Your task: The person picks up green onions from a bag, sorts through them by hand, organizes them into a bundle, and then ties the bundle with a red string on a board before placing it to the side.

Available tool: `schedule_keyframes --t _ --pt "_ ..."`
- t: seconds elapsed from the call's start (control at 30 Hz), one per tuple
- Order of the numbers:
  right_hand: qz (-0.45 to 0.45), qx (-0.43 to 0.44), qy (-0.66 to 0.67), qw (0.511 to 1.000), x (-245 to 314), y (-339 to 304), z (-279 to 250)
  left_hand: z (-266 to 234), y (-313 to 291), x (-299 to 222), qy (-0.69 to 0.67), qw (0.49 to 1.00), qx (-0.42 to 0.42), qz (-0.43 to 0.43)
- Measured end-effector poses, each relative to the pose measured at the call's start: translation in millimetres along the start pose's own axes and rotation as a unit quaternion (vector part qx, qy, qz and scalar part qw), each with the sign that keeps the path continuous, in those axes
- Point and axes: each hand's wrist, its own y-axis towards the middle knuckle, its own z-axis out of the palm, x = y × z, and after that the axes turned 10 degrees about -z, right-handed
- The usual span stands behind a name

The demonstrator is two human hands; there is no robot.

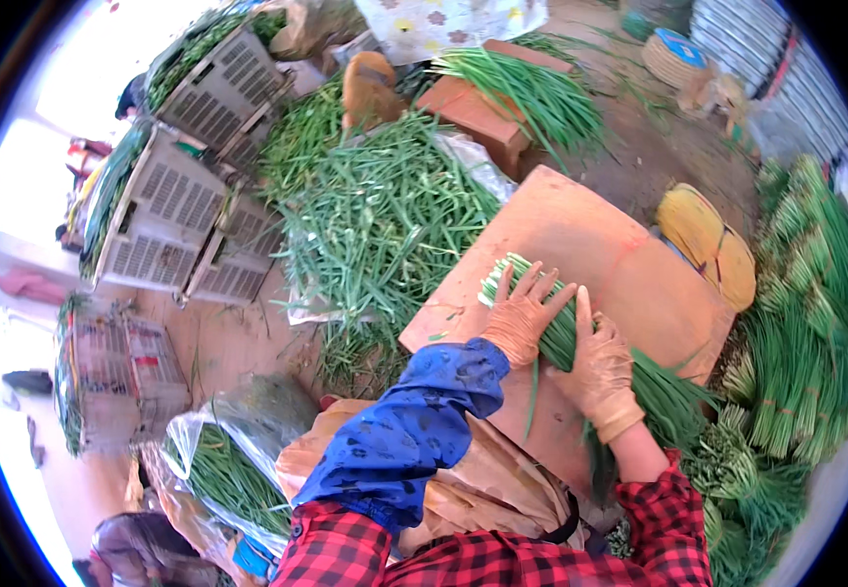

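A bunch of garlic chives (561,338) lies slantwise on a reddish-brown board (629,230) in front of me. Its pale cut ends point to the upper left, and the long green leaves trail off to the lower right. My left hand (527,318), in a tan glove, rests on the bunch near the pale ends with fingers spread. Farther down the stems, my right hand (595,367), also gloved, straddles the bunch, thumb on one side and fingers on the other. A few loose leaves (531,396) hang toward the board's near edge.
Loose green trimmings (375,215) are heaped left of the board. Grey crates (174,215) of greens stand farther left. Stacked chive bunches (801,342) line the right, near a yellow cushion (708,245). A clear bag of greens (233,470) sits at lower left, near another person (140,543).
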Motion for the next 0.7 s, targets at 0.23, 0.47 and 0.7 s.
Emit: schedule_keyframes --t 0.23,0.47,0.7 --pt "-0.043 0.012 0.086 0.995 -21.7 7.2 -19.7 -15.9 -20.0 -22.4 -0.085 0.987 -0.109 -0.083" --pt "-0.111 -0.021 0.06 0.992 -25.0 13.4 -13.0 24.8 -112.2 -6.8 -0.285 0.925 -0.157 -0.197" --pt "-0.109 -0.056 0.052 0.991 6.9 19.4 6.9 49.9 -128.6 2.7 -0.311 0.94 -0.059 -0.126"
